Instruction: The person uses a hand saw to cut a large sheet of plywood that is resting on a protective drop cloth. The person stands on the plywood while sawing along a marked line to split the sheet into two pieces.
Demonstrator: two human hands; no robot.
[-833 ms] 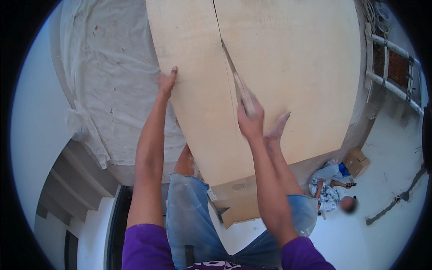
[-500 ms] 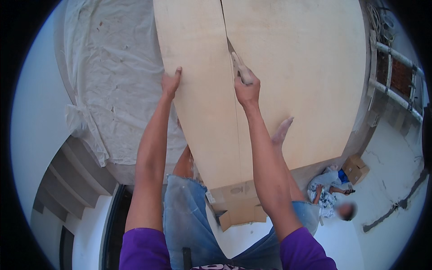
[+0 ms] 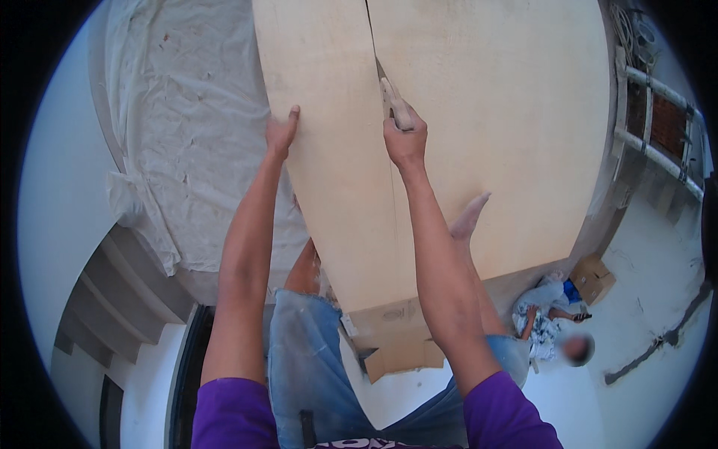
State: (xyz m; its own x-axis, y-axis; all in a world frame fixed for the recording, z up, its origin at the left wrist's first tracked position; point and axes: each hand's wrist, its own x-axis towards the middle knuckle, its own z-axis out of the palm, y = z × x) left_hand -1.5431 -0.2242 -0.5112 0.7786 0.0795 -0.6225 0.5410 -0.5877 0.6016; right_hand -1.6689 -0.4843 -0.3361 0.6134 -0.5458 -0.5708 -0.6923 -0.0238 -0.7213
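Handsaw point(image 3: 398, 109) sat at the long cut in the pale wooden board point(image 3: 508, 142), nearer the board's left edge than its right. I logged the right hand point(image 3: 406, 144) clamped around the handsaw, the left hand point(image 3: 282, 137) clasping the board's left edge, thumb on top, fingers hidden.

purple shirt point(image 3: 235, 414): white lettering point(image 3: 364, 443), cut off | cardboard point(image 3: 404, 358): dark printed mark point(image 3: 399, 310), illegible

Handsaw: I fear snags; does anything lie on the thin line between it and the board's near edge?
Between the right hand gripping the handsaw and that edge, nothing visible covers the line; the foot is to its right.
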